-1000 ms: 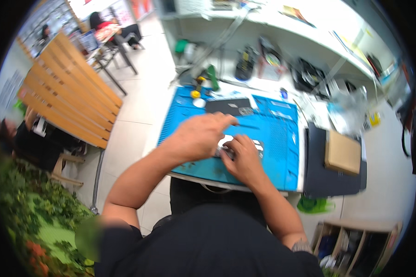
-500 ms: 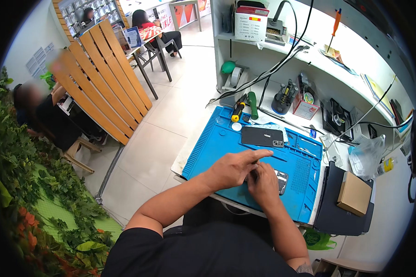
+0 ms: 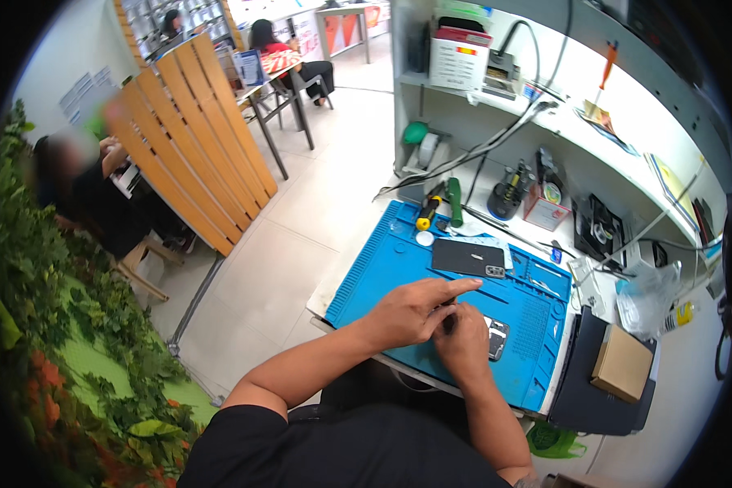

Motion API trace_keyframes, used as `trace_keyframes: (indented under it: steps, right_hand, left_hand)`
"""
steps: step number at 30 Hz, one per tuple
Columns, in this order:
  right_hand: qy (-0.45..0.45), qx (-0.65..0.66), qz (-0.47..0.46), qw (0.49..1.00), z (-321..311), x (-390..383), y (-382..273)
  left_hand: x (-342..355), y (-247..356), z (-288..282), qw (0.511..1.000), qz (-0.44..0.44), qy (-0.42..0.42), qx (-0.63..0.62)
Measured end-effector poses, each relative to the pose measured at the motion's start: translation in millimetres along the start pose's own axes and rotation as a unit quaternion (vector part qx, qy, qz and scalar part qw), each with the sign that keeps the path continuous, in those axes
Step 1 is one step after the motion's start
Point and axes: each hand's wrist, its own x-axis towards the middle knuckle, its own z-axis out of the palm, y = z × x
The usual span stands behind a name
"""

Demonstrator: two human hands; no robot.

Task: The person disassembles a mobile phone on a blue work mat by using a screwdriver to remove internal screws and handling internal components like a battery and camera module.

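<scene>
My left hand (image 3: 411,311) and my right hand (image 3: 464,346) meet over the near part of a blue work mat (image 3: 366,281). Both are closed around something small and dark, mostly hidden by the fingers. The left index finger stretches out to the right while its other fingers curl in. Beside my right hand lies an opened phone (image 3: 498,340), its inside parts showing and its left portion covered by the hand. Farther back on the mat rests a dark phone or phone back panel (image 3: 464,257) with a camera block at one corner.
Behind the mat lie a yellow-black screwdriver (image 3: 429,211) and a green-handled tool (image 3: 455,202). A tool holder (image 3: 508,193) stands below the shelf, near loose cables (image 3: 488,140). At right, a small cardboard box (image 3: 622,363) sits on a black laptop-like slab (image 3: 573,390). Other people sit at left.
The whole view has shifted a little, so the bench appears slightly lower and to the right. My hands keep nearly the same pose, still together over the mat.
</scene>
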Motion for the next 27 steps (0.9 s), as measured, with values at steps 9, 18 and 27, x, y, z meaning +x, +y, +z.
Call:
trace_keyframes:
  steps: [9,18,27]
  right_hand:
    - [0.012,0.02,0.023,0.999,-2,0,-3]
    - [0.026,0.019,0.005,0.999,-2,3,3]
    - [0.001,0.052,0.029,0.998,-7,5,3]
  left_hand:
    - [1,-11,10,0.999,0.036,-0.017,-0.033]
    - [5,-21,19,0.994,0.089,0.039,-0.042]
    - [18,-6,-16,0.992,0.076,-0.062,0.084]
